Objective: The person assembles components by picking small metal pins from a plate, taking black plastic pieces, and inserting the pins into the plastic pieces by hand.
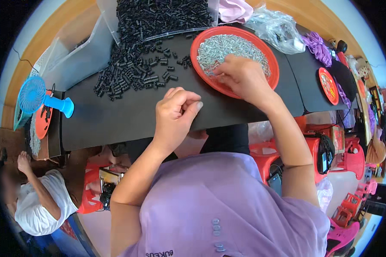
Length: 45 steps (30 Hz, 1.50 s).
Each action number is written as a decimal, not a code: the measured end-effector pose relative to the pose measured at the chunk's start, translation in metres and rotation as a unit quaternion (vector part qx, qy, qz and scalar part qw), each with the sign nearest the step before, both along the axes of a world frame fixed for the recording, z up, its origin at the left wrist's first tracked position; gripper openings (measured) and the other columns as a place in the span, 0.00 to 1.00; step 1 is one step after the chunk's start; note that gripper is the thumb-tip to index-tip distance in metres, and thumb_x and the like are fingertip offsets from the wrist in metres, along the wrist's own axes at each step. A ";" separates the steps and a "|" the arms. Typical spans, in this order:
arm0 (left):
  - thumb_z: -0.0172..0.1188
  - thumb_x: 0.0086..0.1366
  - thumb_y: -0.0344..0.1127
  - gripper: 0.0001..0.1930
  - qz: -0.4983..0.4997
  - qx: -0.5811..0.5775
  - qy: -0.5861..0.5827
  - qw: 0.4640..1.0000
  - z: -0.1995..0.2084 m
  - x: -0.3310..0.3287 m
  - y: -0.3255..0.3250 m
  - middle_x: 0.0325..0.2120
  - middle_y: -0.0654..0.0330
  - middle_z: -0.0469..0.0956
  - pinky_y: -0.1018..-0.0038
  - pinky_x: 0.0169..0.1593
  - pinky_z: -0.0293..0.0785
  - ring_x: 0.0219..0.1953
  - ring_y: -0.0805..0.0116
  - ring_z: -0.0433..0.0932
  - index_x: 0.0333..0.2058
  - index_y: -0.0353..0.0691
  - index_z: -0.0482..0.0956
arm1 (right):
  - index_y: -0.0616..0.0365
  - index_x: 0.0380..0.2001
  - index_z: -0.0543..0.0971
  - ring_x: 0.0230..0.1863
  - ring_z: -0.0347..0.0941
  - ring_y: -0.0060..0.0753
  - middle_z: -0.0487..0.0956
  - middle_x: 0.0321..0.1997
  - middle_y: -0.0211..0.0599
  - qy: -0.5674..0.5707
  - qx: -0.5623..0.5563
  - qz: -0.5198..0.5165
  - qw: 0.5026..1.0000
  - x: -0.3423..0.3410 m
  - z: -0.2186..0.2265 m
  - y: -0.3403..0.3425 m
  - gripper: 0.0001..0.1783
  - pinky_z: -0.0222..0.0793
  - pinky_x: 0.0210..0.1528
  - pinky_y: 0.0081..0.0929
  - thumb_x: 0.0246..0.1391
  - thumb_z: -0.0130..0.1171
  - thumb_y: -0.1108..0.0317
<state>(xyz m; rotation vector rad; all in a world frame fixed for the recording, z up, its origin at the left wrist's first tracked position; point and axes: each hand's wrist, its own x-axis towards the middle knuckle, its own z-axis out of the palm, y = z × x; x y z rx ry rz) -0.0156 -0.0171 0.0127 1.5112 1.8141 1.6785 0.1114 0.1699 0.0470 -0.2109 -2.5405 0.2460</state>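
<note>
My right hand reaches over a round red tray heaped with small silvery metal pieces. Its fingers are pinched together at the near left part of the heap; what sits between them is too small to make out. Above the dark table's near edge, my left hand is closed, thumb against curled fingers. Anything inside it is hidden. Beyond this hand, many small black plastic pieces lie loose on the table, spilling from a clear plastic bin full of the same pieces.
An empty-looking clear bin and a blue fan stand at the left. A crumpled clear bag, purple cord and a smaller red tray are at the right. Another person in white sits lower left.
</note>
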 end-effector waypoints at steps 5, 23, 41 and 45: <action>0.64 0.52 0.22 0.05 -0.001 0.004 0.085 0.996 0.002 0.003 0.001 0.20 0.60 0.72 0.71 0.30 0.68 0.26 0.65 0.70 0.28 0.34 0.77 | 0.52 0.28 0.81 0.33 0.76 0.41 0.74 0.27 0.34 -0.053 0.018 0.033 0.998 -0.006 -0.008 0.005 0.06 0.72 0.32 0.36 0.43 0.64 0.72; 0.65 0.50 0.22 0.07 0.021 0.002 0.122 0.992 0.003 0.007 -0.001 0.20 0.60 0.72 0.70 0.31 0.68 0.27 0.63 0.71 0.29 0.36 0.77 | 0.50 0.28 0.81 0.33 0.78 0.44 0.78 0.29 0.37 -0.053 0.045 -0.002 0.998 -0.005 -0.008 0.016 0.06 0.74 0.33 0.40 0.44 0.60 0.67; 0.64 0.53 0.20 0.06 0.017 0.015 0.140 0.990 0.005 0.008 -0.003 0.22 0.61 0.73 0.75 0.29 0.67 0.26 0.68 0.70 0.29 0.35 0.78 | 0.53 0.26 0.78 0.31 0.76 0.42 0.74 0.26 0.34 -0.025 0.054 0.015 0.998 -0.006 -0.007 0.006 0.07 0.72 0.31 0.38 0.41 0.65 0.68; 0.67 0.46 0.27 0.07 -0.186 -0.028 0.151 0.970 0.028 0.015 -0.034 0.25 0.61 0.78 0.71 0.33 0.71 0.27 0.63 0.75 0.27 0.40 0.79 | 0.54 0.26 0.78 0.31 0.76 0.42 0.74 0.26 0.34 -0.044 0.066 -0.002 0.997 -0.006 -0.013 0.011 0.07 0.72 0.32 0.38 0.41 0.65 0.68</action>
